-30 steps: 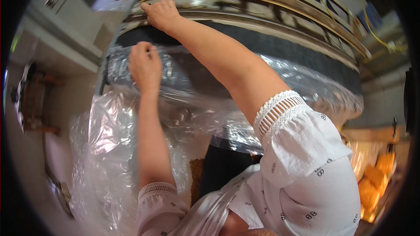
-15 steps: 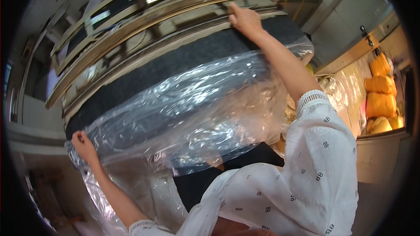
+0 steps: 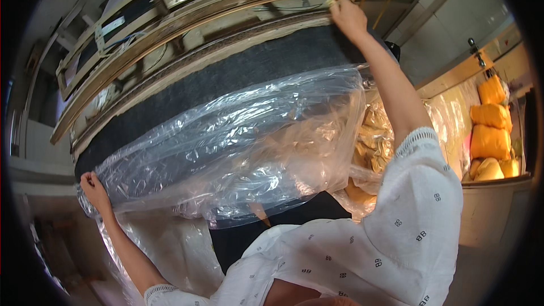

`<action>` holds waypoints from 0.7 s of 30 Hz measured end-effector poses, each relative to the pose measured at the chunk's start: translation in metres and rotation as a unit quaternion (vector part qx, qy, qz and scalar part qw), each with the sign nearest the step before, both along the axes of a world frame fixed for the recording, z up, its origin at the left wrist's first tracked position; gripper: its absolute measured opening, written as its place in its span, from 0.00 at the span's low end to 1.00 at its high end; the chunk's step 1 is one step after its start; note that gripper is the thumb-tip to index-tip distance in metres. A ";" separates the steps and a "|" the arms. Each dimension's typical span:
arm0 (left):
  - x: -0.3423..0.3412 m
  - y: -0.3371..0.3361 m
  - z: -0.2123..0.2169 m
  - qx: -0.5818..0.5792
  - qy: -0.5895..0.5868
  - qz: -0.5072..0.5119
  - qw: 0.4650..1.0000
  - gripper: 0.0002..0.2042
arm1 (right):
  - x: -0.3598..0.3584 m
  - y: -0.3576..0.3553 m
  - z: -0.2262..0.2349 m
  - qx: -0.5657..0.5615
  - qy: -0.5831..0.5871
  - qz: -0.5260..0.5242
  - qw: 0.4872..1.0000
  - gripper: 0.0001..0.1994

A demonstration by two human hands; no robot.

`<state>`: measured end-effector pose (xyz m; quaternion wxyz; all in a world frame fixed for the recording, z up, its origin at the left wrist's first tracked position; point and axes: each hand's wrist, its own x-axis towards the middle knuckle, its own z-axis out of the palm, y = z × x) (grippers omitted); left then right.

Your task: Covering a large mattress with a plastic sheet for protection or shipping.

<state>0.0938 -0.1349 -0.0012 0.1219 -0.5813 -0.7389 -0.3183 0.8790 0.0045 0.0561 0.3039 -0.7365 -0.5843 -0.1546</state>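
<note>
Clear plastic film [image 3: 249,130] lies over the near part of a black surface [image 3: 170,92], in front of a wooden frame [image 3: 226,7]. The left hand [image 3: 97,194] seems to pinch the film's left edge; the right hand [image 3: 349,18] has curled fingers near the frame's right end, its grip impossible to tell. The step in hand looks like arranging the film, arms spread wide; the next move probably calls for keeping that left edge steady. Orange bundles [image 3: 491,118] stand stacked at right, their contents hidden.
</note>
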 end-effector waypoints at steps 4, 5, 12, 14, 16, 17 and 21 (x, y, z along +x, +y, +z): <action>0.022 -0.004 0.007 0.011 -0.016 0.001 1.000 0.09 | -0.106 -0.016 0.004 -0.049 0.071 0.161 0.983 0.16; 0.023 -0.003 0.006 0.013 -0.010 -0.002 1.000 0.09 | -0.127 -0.012 0.007 -0.039 0.080 0.201 0.976 0.14; 0.044 -0.004 0.012 0.021 -0.014 0.011 1.000 0.08 | -0.176 0.038 -0.020 -0.039 0.047 0.164 0.985 0.17; 0.049 -0.001 0.018 0.002 -0.016 0.010 1.000 0.09 | -0.171 0.031 -0.015 -0.055 -0.004 0.129 0.990 0.19; 0.040 0.005 0.011 0.010 0.001 -0.004 1.000 0.10 | -0.157 0.012 -0.011 -0.005 0.009 0.172 0.985 0.17; 0.032 0.001 0.005 0.024 -0.004 -0.008 1.000 0.10 | -0.152 -0.005 -0.007 0.007 0.014 0.208 0.978 0.17; -0.001 -0.008 -0.001 0.003 0.022 0.002 1.000 0.10 | -0.099 -0.102 0.006 0.048 0.066 0.260 0.962 0.14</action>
